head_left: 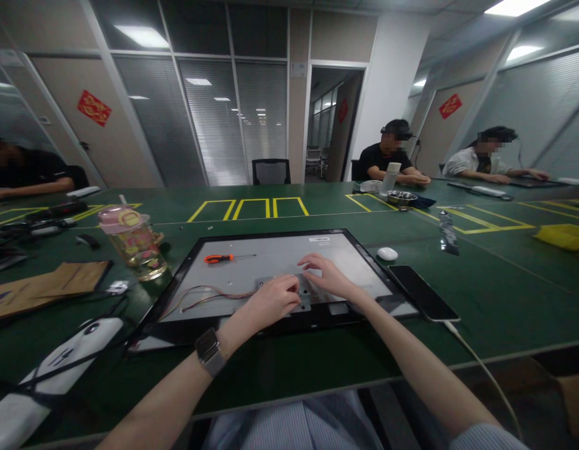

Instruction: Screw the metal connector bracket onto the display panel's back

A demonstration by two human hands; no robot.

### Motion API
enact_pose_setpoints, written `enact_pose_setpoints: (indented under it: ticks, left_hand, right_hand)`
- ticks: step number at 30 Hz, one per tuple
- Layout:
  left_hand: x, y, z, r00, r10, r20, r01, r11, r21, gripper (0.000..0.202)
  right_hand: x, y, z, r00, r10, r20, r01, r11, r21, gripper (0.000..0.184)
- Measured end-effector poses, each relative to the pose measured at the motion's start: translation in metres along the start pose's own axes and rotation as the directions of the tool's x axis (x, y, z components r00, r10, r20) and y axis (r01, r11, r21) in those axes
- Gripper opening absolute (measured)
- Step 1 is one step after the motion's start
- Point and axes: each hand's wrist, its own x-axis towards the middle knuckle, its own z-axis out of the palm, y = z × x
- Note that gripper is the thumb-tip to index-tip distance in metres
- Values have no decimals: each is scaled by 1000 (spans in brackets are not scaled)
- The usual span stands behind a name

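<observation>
A flat display panel with a grey metal back and black frame lies on the table in front of me. My left hand, a watch on its wrist, is closed with curled fingers over a small metal plate with holes near the panel's front edge. What its fingertips hold, if anything, is hidden. Beside it, my right hand has its fingers apart and slightly bent, just above the panel back. Thin wires run left from the plate. Farther back on the panel rests an orange-and-black screwdriver.
To the left stand a pink-lidded cup, a brown paper bag and a white power strip with black cables. A phone on a charging cable and a white earbud case lie right. Several people sit around the green table.
</observation>
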Motion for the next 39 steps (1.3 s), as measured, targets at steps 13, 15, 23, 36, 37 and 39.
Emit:
enact_pose_setpoints:
  ticks: [13, 15, 23, 36, 37, 39]
  left_hand:
    - [-25, -71, -17, 865, -443, -234, 443, 895, -59, 20]
    - [-44, -100, -19, 759, -595, -264, 634, 768, 89, 28]
    - [-72, -122, -20, 604, -785, -137, 766, 526, 369, 24]
    - [-4, -10, -12, 792, -533, -299, 377, 811, -447, 15]
    - [-2, -3, -10, 797, -530, -289, 350, 796, -494, 13]
    - [0, 3, -9, 806, -529, -264, 317, 764, -562, 13]
  right_hand:
    - [-2, 3, 1, 1000, 0, 24, 2, 998, -71, 24]
    - [-2, 4, 1, 999, -7, 32, 10, 995, -96, 23]
    - [-2, 4, 6, 999, -29, 40, 36, 982, -187, 22]
    - [-5, -22, 25, 876, -482, 11, 403, 720, -566, 49]
    - [-6, -22, 26, 857, -515, -5, 410, 689, -597, 45]
    - [-7, -23, 28, 825, -563, -39, 400, 632, -664, 36]
